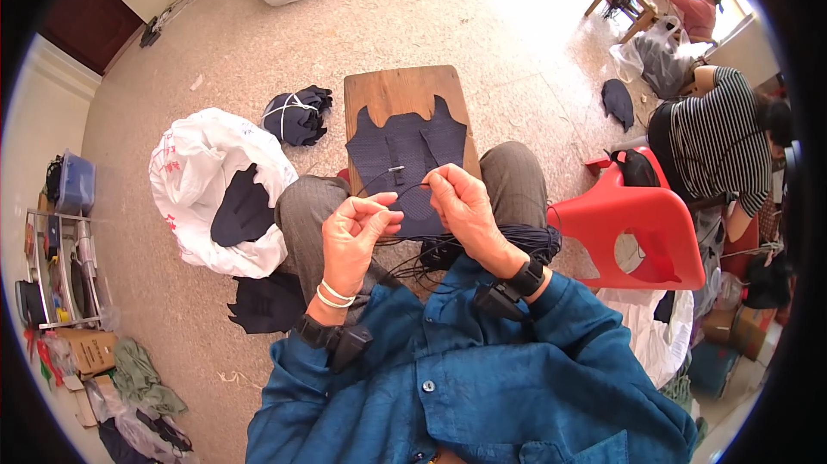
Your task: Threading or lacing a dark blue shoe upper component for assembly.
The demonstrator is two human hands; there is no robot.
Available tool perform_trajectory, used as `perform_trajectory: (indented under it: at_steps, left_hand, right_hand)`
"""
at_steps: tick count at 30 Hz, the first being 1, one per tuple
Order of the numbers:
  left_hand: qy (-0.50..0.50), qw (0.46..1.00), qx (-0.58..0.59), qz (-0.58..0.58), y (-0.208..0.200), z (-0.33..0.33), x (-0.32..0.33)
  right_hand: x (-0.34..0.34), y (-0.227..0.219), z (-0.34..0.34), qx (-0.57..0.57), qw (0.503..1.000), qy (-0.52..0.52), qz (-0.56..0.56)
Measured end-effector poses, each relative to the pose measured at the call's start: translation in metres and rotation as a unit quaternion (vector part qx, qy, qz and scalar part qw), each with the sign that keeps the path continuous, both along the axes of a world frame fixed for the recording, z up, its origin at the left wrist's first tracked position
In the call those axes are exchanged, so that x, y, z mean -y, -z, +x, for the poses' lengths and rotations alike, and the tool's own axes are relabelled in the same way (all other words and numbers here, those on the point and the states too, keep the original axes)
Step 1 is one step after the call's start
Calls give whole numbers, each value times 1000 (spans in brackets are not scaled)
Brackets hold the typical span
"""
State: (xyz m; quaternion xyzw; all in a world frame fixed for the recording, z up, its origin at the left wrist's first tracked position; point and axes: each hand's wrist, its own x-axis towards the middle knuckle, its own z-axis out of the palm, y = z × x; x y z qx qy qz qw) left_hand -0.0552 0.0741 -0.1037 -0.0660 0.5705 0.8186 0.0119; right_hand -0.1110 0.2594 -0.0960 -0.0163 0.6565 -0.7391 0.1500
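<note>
Black cord (413, 187) sits in the right hand (466, 208), fingertips pinched together.

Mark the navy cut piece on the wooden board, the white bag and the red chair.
Navy cut piece (419, 154): head view, near its middle.
White bag (186, 205): head view, its left wall.
Red chair (596, 227): head view, left of its opening.
</note>
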Motion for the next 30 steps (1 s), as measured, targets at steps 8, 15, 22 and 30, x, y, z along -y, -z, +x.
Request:
perform_trajectory:
  at_steps: [8, 15, 22, 30]
  left_hand:
    - [-17, 997, -46, -55, 0, -5, -6]
    - [-23, 996, -42, -81, 1, -9, -6]
    - [-10, 999, 41, 22, -13, -7, -5]
    - [-5, 989, 76, 128, -9, -3, -5]
  right_hand:
    - [1, 10, 3, -100, 993, 0, 65]
    - [1, -2, 4, -254, 956, -37, 144]
    - [-1, -9, 6, -261, 948, -74, 167]
    - [4, -14, 12, -49, 995, -82, 20]
